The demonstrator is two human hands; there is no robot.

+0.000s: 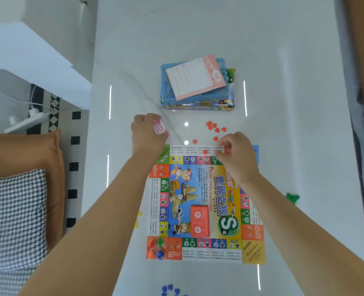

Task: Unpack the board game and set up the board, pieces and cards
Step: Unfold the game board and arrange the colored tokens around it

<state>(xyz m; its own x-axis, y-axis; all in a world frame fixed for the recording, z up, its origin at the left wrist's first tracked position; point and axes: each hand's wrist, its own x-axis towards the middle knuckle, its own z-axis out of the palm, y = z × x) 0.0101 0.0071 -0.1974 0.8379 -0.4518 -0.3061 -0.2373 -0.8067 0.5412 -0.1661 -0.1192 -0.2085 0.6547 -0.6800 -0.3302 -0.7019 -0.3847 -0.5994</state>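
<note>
The colourful game board (204, 201) lies flat on the white table, with an orange card deck (199, 221) on its middle and a white die (180, 196) beside it. Coloured pawns (155, 248) stand on the near left corner square. My left hand (148, 132) grips a small stack of pink paper money (159, 128) just beyond the board's far left corner. My right hand (235, 153) hovers over the far right edge, its fingers curled and pinching a small red piece (227, 149). Several red house pieces (215, 128) lie scattered beyond the board.
The game box with a blue plastic tray (166, 86) and a pink and white rules sheet (195, 76) sits farther back. Green pieces (292, 197) lie right of the board, yellow pieces (137, 220) left, blue pieces (170, 289) near me. A sofa with a checked cushion (14, 218) stands at the left.
</note>
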